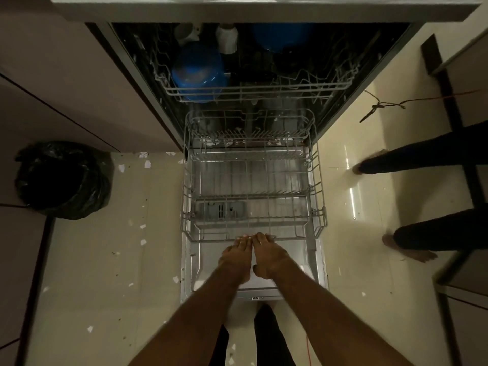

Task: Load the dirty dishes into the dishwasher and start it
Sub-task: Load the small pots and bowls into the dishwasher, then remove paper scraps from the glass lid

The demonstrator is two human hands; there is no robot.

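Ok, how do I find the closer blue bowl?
Find the open dishwasher, then its upper rack. The bowl sits in that rack's front left corner. The other blue bowl is farther back, right of the white cups.

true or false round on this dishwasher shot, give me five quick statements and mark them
1. The lower rack is pulled out over the open door. True.
2. The lower rack is packed with plates. False: no dishes show in it.
3. The left hand and the right hand both touch the lower rack's front rim. True.
4. A blue bowl sits in the upper rack. True.
5. A black bag stands on the floor to the right of the dishwasher. False: the black bin bag stands to its left.
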